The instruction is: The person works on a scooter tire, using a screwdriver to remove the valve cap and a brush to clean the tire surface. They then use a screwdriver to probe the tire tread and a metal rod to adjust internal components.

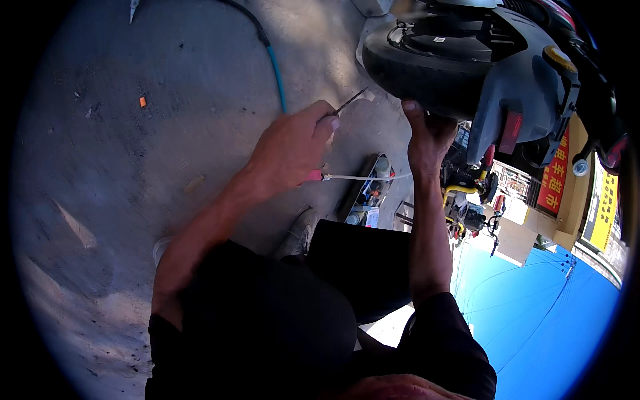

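One right hand is clasping a curved black rubber tyre, upper right, grip partly hidden; one left hand is pinching a thin dark rod, a pink-handled, pale-shafted tool protruding beneath.

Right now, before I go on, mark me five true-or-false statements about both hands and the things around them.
1. The bare left hand holds a thin, dark, straight rod. True.
2. The bare right hand is clear of the black rubber tyre. False: its thumb touches the tyre.
3. A small orange piece lies left of the left hand. True.
4. The thin teal hose lies right of the right hand. False: it reaches down toward the left hand.
5. A long, dark tray shows between the forearms. True.
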Demonstrator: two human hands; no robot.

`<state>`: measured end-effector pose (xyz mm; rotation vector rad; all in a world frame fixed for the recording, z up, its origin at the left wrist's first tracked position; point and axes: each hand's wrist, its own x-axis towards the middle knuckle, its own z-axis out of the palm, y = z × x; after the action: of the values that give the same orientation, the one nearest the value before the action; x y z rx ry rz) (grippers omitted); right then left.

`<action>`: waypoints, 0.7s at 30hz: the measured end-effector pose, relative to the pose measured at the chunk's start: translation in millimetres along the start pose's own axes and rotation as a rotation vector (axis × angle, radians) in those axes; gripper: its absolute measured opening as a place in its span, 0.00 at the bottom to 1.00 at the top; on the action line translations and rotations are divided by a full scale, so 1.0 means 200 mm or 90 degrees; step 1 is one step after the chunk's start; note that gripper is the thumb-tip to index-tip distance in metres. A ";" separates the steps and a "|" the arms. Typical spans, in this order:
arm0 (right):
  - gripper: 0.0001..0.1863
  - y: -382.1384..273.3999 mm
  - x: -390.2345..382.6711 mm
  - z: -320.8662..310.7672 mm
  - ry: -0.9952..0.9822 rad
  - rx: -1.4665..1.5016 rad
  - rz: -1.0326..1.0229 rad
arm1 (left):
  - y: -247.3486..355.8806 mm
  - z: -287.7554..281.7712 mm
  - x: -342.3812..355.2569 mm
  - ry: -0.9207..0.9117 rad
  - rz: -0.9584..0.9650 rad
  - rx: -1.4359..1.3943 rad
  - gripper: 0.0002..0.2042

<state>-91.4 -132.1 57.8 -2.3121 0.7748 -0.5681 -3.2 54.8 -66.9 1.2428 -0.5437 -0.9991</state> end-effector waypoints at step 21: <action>0.40 0.05 0.00 0.00 -0.012 -0.011 -0.023 | -0.05 0.03 0.08 0.127 0.144 0.158 0.15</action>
<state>-95.1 -138.7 50.6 -2.3482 0.7333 -0.5572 -3.4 37.5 -77.9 1.4463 -0.6484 -0.6230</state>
